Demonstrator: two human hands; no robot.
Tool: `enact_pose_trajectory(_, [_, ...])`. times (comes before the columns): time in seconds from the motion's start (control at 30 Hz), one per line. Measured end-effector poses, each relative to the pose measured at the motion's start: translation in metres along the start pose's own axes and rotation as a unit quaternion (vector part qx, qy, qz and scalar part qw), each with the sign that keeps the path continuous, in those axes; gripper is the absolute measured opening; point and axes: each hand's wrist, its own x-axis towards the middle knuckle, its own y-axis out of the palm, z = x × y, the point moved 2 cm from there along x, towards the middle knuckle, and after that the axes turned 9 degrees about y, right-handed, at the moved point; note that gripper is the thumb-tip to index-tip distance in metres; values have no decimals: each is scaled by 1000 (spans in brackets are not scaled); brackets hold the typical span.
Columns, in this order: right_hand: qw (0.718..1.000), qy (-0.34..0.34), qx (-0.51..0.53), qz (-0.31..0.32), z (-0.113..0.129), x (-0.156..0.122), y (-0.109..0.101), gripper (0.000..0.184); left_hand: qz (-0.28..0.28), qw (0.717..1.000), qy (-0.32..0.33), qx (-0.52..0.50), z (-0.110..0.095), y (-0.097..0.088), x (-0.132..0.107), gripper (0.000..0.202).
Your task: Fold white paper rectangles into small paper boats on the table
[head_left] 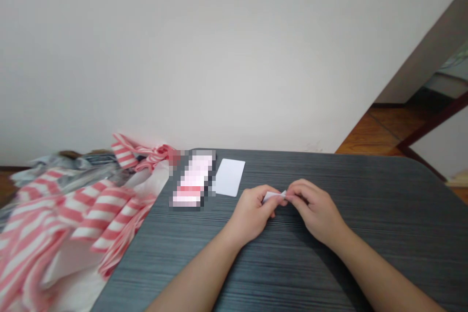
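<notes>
Between my two hands is a small folded piece of white paper [272, 196], held just above the dark wood-grain table [383, 204]. My left hand [256, 212] is closed on its left part, thumb on top. With thumb and fingertips, my right hand [312, 207] pinches its right end. Fingers cover much of the paper, so its full shape is hidden. A flat white card [230, 177] with rounded corners lies on the table, beyond and to the left of my left hand.
Left of the card lies a blurred-out, phone-like slab [193, 180] with a pink and white face. Red-and-white striped cloth [95, 209] is heaped beside the table's left edge. A pale wall [226, 58] rises behind the table, and wooden floor [376, 131] shows at the right.
</notes>
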Motion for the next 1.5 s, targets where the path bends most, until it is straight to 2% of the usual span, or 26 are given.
enact_pose_trajectory(0.1, [1000, 22, 15, -1, -4, -1, 3, 15, -5, 1000, 4, -9, 1, 0, 0, 27])
enact_pose_trajectory(0.17, [997, 69, 46, 2, -10, -2, 5, 5, -6, 1000, 4, -20, 2, 0, 0, 26])
enact_pose_trajectory(0.33, [987, 125, 93, 45, -19, -4, 11, 14, -11, 999, -2, -32, 6, 0, 0, 26])
enact_pose_trajectory(0.6, [987, 115, 94, 57, -12, -2, 7, 10, -6, 999, -4, -46, 4, 1, 0, 21])
enact_pose_trajectory(0.87, [986, 119, 97, 61, -9, -5, 7, 12, -7, 993, -29, -113, 7, 4, 1, 16])
enact_pose_trajectory(1.13, [986, 114, 96, 74, -3, -4, 5, 17, 18, 998, -14, -61, -2, 1, 1, 22])
enact_pose_trajectory(1.33, [981, 114, 137, 71, -7, -5, 8, 9, 22, 997, -19, -74, -2, 0, 1, 20])
enact_pose_trajectory(1.5, [984, 84, 144, 59, -5, -5, 6, 7, 24, 996, -19, -83, -4, 0, 1, 19])
